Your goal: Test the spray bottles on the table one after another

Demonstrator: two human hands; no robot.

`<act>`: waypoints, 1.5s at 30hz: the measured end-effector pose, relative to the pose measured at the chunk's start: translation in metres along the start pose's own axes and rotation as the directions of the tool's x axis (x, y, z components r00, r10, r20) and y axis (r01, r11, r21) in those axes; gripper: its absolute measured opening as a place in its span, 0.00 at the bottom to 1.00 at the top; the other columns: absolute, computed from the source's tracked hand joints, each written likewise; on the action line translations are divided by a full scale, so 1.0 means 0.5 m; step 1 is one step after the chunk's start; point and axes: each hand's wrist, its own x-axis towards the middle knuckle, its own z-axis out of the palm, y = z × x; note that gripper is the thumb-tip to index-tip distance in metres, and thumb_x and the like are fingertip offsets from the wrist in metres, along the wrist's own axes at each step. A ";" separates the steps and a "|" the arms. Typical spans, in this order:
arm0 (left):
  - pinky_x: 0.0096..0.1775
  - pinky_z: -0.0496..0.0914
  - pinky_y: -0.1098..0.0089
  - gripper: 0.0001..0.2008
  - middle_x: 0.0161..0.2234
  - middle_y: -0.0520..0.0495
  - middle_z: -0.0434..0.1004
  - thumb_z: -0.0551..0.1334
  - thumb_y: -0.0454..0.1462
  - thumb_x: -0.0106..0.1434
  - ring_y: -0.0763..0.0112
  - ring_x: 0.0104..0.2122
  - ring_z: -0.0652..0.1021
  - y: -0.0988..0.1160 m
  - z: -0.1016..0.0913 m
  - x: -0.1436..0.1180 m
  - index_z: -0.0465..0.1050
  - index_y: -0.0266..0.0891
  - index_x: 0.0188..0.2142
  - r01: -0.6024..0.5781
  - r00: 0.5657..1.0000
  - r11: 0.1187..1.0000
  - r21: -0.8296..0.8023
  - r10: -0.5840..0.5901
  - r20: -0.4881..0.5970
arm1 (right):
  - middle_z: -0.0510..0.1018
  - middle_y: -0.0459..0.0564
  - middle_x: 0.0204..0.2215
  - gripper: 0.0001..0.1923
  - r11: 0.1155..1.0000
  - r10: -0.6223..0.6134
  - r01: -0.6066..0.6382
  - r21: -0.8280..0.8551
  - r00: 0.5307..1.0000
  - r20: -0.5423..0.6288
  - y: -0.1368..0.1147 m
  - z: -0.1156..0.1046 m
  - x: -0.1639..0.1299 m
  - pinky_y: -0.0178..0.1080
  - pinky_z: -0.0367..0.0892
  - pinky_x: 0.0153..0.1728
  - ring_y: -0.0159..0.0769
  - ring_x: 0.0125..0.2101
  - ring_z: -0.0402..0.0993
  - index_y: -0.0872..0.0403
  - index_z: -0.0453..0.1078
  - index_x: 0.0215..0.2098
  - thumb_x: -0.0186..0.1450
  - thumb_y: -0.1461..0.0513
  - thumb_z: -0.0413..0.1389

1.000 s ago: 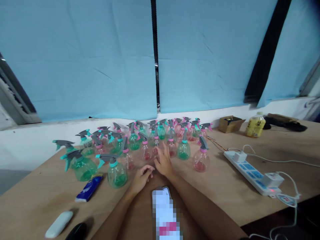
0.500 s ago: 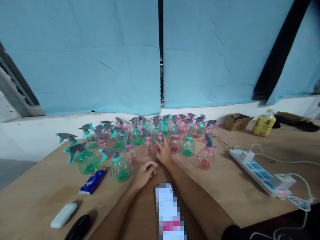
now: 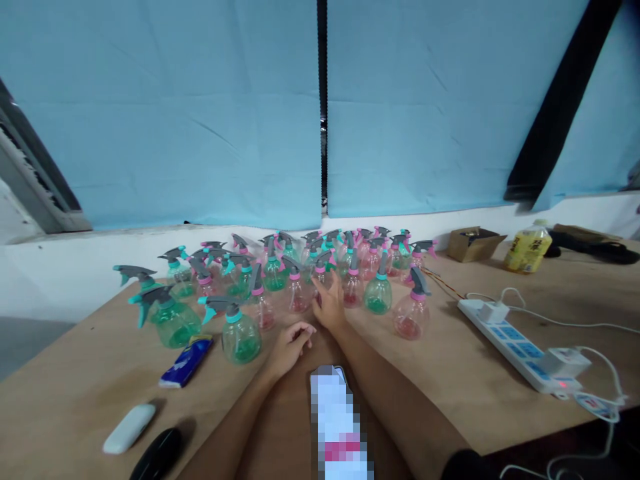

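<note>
Right hand: the right hand (image 3: pixel 331 306) is stretched forward over the middle of the tabletop (image 3: pixel 450 373), forearm running back toward the near edge. The palm faces down and the fingers are spread and loosely extended, closed on nothing. Its fingertips reach the foot of a small pink spray bottle (image 3: pixel 324 275) in the front row; whether they actually touch it cannot be told.
Left hand: the left hand (image 3: pixel 290 346) lies on the tabletop just behind and to the left of the right hand, wrist low, fingers curled loosely under. It holds nothing.
Spray bottles: a crowd of small clear bottles with grey triggers stands upright across the far middle of the tabletop, some tinted green with teal collars, some pink with pink collars.
Nearest green bottle: a green spray bottle (image 3: pixel 240 337) stands just left of the left hand, apart from it.
Larger green bottle: another green bottle (image 3: pixel 173 322) stands further toward the left edge.
Pink bottle at right: a pink bottle (image 3: pixel 411 315) stands alone at the right end of the group.
Between the forearms: a phone (image 3: pixel 340 427) lies near the near edge, its screen blurred.
Left near corner: a blue packet (image 3: pixel 184 361), a white oval object (image 3: pixel 129 428) and a black object (image 3: pixel 157 453).
Right side: a white power strip (image 3: pixel 515 343) with plugged chargers.
Far right corner: a cardboard box (image 3: pixel 474 243) and a yellow drink bottle (image 3: pixel 526 247).
</note>
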 end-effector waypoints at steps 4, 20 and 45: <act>0.26 0.60 0.74 0.18 0.25 0.52 0.72 0.56 0.50 0.64 0.76 0.21 0.67 0.003 -0.001 -0.001 0.74 0.38 0.36 -0.012 1.000 1.000 0.007 0.012 0.008 | 0.43 0.54 0.67 0.35 0.998 0.026 -0.025 -0.058 0.999 0.029 -0.002 -0.001 -0.001 0.53 0.54 0.53 0.56 0.58 0.53 0.43 0.59 0.63 0.58 0.65 0.55; 0.26 0.60 0.74 0.19 0.24 0.53 0.72 0.55 0.51 0.64 0.75 0.20 0.68 0.007 -0.002 -0.001 0.73 0.38 0.36 -0.012 1.000 0.999 0.031 0.012 -0.016 | 0.72 0.54 0.37 0.10 0.991 0.086 -0.066 0.114 0.981 -0.175 -0.023 -0.017 0.005 0.47 0.56 0.52 0.43 0.45 0.67 0.54 0.65 0.38 0.67 0.55 0.51; 0.26 0.60 0.73 0.21 0.23 0.52 0.71 0.56 0.53 0.62 0.74 0.20 0.67 0.007 -0.006 0.001 0.74 0.38 0.36 0.016 1.000 1.000 0.017 -0.015 -0.019 | 0.75 0.44 0.23 0.10 0.394 0.030 -0.423 0.816 0.893 0.448 -0.005 -0.084 0.072 0.33 0.65 0.26 0.30 0.22 0.67 0.53 0.75 0.32 0.52 0.64 0.54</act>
